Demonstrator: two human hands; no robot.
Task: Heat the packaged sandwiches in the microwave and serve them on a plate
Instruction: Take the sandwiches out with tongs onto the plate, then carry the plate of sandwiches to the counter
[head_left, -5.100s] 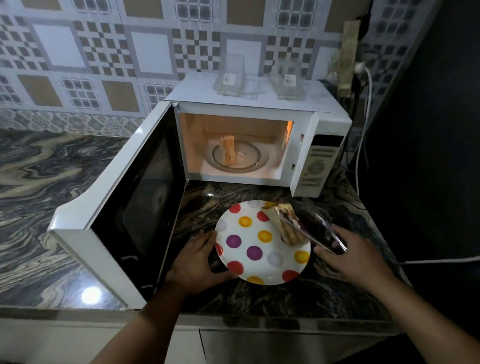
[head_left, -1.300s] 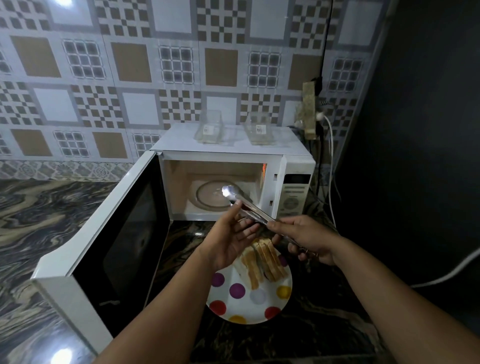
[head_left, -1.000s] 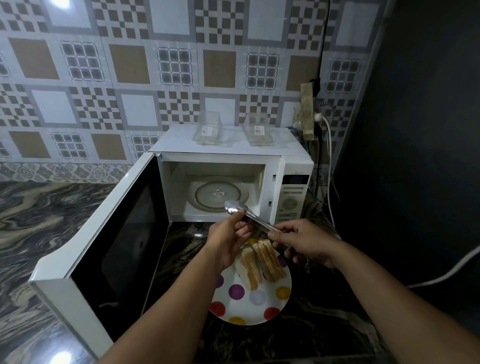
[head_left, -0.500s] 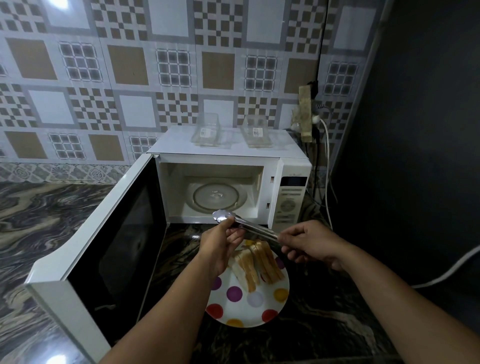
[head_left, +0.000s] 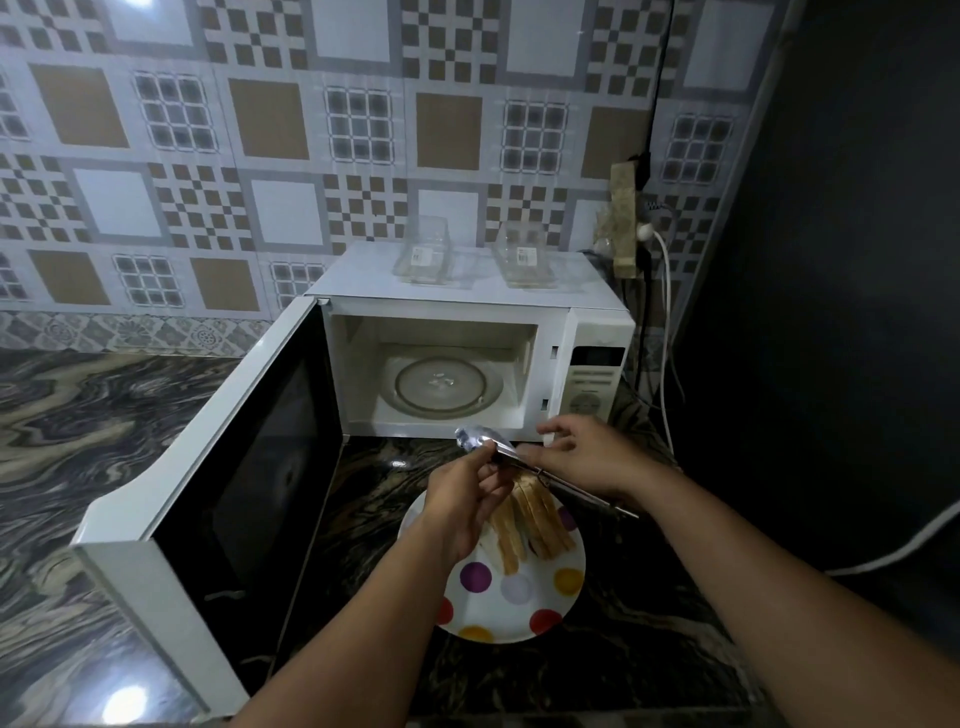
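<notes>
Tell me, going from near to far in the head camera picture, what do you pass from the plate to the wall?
Spotted plate → sandwiches → tongs, gripped by the left hand → microwave turntable → two clear empty packages on the microwave → tiled wall.

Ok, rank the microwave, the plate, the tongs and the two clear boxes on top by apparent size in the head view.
1. microwave
2. plate
3. tongs, partly hidden by the hands
4. clear boxes, alike; being farther back makes their rank unsure.
</notes>
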